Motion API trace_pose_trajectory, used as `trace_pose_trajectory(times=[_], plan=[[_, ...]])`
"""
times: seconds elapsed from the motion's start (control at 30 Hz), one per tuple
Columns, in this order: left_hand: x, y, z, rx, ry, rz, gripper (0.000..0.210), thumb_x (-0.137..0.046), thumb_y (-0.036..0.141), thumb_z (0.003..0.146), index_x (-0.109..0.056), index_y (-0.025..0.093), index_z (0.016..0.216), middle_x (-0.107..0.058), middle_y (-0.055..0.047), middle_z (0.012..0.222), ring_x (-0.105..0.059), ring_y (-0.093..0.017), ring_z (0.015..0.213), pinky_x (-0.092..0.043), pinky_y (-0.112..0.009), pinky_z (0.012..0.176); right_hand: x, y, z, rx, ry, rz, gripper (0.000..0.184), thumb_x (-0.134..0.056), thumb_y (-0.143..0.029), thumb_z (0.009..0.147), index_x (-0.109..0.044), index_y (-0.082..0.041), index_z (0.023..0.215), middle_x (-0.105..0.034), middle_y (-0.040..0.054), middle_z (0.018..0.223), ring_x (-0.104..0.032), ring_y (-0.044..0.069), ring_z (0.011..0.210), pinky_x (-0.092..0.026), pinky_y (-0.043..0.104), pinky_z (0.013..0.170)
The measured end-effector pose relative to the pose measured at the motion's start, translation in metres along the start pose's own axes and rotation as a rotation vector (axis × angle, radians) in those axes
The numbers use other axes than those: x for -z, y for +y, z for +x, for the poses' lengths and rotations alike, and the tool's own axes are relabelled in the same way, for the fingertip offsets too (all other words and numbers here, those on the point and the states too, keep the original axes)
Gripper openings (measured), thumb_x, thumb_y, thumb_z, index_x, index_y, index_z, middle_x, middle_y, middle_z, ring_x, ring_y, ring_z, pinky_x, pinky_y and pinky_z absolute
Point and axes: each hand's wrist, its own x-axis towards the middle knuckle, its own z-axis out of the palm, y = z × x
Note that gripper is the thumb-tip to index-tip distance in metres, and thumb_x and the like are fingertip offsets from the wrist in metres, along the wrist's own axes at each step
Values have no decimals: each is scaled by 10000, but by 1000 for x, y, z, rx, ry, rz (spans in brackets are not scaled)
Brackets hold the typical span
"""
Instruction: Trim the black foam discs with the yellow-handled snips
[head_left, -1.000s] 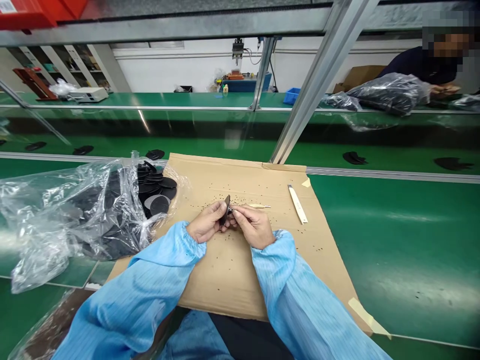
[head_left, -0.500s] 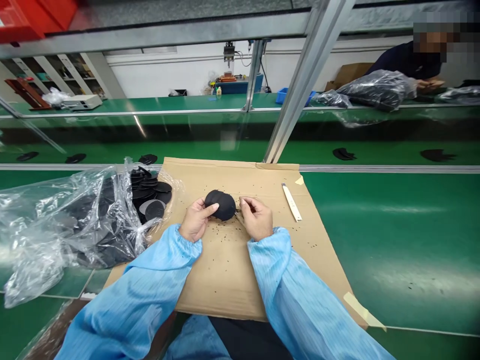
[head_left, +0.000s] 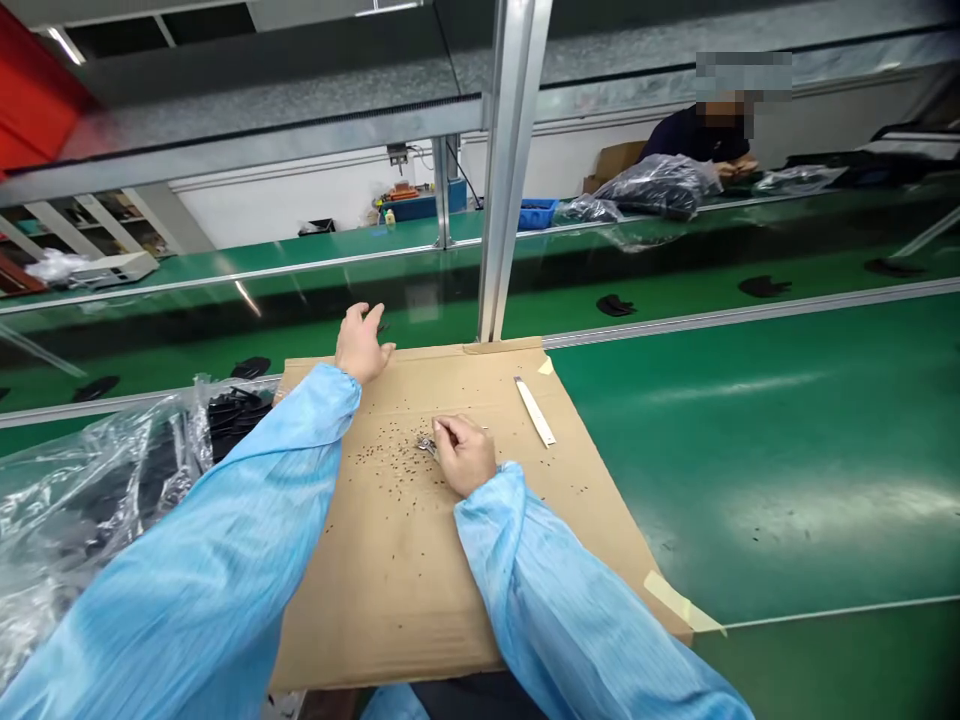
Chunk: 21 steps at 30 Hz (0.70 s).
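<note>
Left hand [head_left: 362, 343] spread open at cardboard sheet's [head_left: 420, 560] far edge; right hand [head_left: 463, 455] pinching small metal tool [head_left: 426, 444] mid-frame; could slip, scattering black specks [head_left: 382, 455].

worktop [head_left: 750, 450]: green, with a metal rail along its far edge
cardboard sheet [head_left: 390, 560]: flat on the worktop, taped at its right corner
on the cardboard: scattered black specks [head_left: 390, 455], a pale strip [head_left: 535, 411]
plastic bag [head_left: 82, 490]: at the left, full of black discs [head_left: 232, 410]
conveyor belt [head_left: 675, 290]: beyond the rail, carrying dark pieces
</note>
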Motion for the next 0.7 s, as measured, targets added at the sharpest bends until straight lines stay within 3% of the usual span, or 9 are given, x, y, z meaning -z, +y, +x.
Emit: trace_pose_trajectory(times=[0.07,0.2,0.27,0.37,0.47,0.53,0.7], plan=[[-6,18,-11,-78,-54,-21,672,-729,184,683,-503,75,1307,-425,-186,1335,-427,-306,1253,-381,-416,1076,0,0,0,5,-13,-4,242,-467,-237,898,-687,-177,820,-642,39,731,-588,151,686,-431,251,651],[-15,56,-80,-107,-272,-207,371,-566,246,839,-571,128,1191,-554,-119,1179,-546,-238,1093,-450,-391,997,0,1,0,10,-48,-46,253,-447,-215,889,-666,-177,769,-619,38,691,-558,152,643,-410,256,630],[-7,71,-114,-42,-309,-300,281,-464,242,896,-602,144,1121,-587,-108,1140,-566,-223,1055,-465,-382,964,0,2,-1,2,-68,-76,254,-441,-201,878,-655,-174,742,-618,45,697,-555,156,640,-410,259,625],[18,82,-150,-46,-339,-392,292,-490,270,893,-593,175,1150,-578,-110,1180,-534,-243,1126,-445,-381,986,0,4,-3,18,-140,-74,226,-451,-174,864,-668,-176,805,-657,50,783,-589,159,711,-438,253,669],[42,73,-183,-121,-381,-326,413,-531,317,882,-517,195,1277,-507,-121,1302,-467,-271,1223,-400,-414,1048,0,4,-5,56,-246,-145,223,-454,-179,889,-676,-192,876,-684,43,864,-613,164,812,-454,258,753],[48,56,-207,-154,-369,-212,448,-527,341,885,-491,192,1306,-481,-129,1332,-447,-291,1238,-388,-456,1052,-1,3,-7,61,-299,-255,229,-444,-198,916,-673,-192,913,-686,49,903,-615,171,862,-452,264,785],[35,14,-247,-245,-318,-121,240,-441,296,920,-619,170,1022,-600,-116,1080,-558,-259,1018,-472,-434,915,-6,0,-12,78,-352,-443,205,-456,-219,919,-653,-183,873,-663,62,876,-605,183,828,-442,266,726]])
